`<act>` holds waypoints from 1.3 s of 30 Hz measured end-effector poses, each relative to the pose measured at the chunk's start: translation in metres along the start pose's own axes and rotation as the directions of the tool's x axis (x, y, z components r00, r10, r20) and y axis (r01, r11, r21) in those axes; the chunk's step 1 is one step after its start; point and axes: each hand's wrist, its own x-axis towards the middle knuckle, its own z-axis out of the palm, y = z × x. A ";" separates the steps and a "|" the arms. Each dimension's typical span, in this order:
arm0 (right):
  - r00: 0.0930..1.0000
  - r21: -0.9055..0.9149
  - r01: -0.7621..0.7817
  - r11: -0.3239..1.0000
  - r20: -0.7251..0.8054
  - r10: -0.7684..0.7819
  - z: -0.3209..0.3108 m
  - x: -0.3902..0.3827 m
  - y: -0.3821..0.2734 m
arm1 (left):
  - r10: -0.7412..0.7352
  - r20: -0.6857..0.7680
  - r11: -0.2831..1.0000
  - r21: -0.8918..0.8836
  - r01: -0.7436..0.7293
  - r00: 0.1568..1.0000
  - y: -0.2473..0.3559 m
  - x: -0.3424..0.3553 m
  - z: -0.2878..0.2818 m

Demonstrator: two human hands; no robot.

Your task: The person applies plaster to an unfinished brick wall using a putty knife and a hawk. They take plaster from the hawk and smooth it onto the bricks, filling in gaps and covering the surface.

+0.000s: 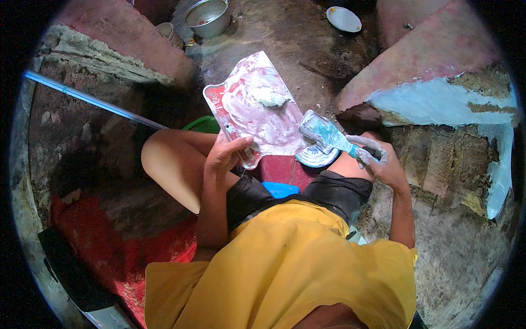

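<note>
My left hand [226, 153] grips the lower left edge of a flat red board [215, 94], its thumb lying on top. White paste [257, 109] is smeared over most of the board, with a thicker lump right of its middle. A putty knife [329, 134], coated in white and teal, is in my right hand [378, 159], whose fingers are smudged with paste. The blade points up and left at the board's right edge; whether it touches the board I cannot tell. Below the blade sits a round, paste-marked container or lid [318, 158], partly covered by the board.
Beyond the board are a metal pot [207, 19] and a white plate [344, 20] on the stained floor. A pink wall edge with light blue patches [438, 101] juts in at right. A blue-white pole [93, 97] slants at left. Red cloth [109, 241] lies at lower left.
</note>
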 end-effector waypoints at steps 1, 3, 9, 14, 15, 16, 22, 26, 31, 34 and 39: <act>1.000 0.000 0.001 1.000 -0.015 -0.001 0.003 0.000 -0.002 | -0.025 -0.024 0.999 0.041 0.026 0.999 -0.001 -0.001 0.003; 0.999 -0.017 0.001 1.000 -0.035 -0.002 0.007 0.000 -0.004 | -0.052 -0.019 0.996 0.076 0.053 0.998 -0.007 0.000 -0.003; 0.996 -0.130 0.037 0.991 -0.077 -0.048 0.012 0.006 0.002 | -0.234 0.009 0.967 0.108 0.232 0.972 -0.018 -0.007 -0.008; 0.974 -0.344 0.204 0.916 -0.018 -0.224 0.013 0.018 0.017 | -0.294 0.160 0.939 0.234 0.253 0.942 -0.022 0.002 -0.030; 0.977 -0.342 0.197 0.919 -0.011 -0.213 0.014 0.020 0.015 | -0.328 0.178 0.913 0.311 0.263 0.928 -0.018 0.004 -0.030; 0.979 -0.339 0.189 0.922 -0.003 -0.202 0.015 0.022 0.011 | -0.363 0.192 0.882 0.386 0.269 0.912 -0.015 0.004 -0.028; 0.976 -0.326 0.191 0.926 -0.037 -0.215 0.016 0.033 -0.013 | -0.346 0.286 0.881 0.426 0.205 0.893 -0.020 0.004 -0.016; 0.984 -0.401 0.171 0.900 0.118 -0.134 0.003 0.044 -0.037 | -0.506 0.309 0.785 0.552 0.281 0.806 -0.014 0.008 -0.012; 0.901 -0.509 0.421 0.751 0.333 -0.279 -0.009 0.059 -0.038 | -0.576 0.309 0.688 0.684 0.245 0.757 0.007 0.013 0.012; 0.894 -0.557 0.445 0.701 0.322 -0.311 -0.017 0.059 -0.047 | -0.512 0.316 0.738 0.638 0.220 0.799 -0.003 0.021 -0.014; 0.969 -0.606 0.247 0.756 0.160 -0.189 -0.035 0.057 -0.051 | -0.495 0.264 0.759 0.595 0.264 0.828 0.005 0.019 -0.019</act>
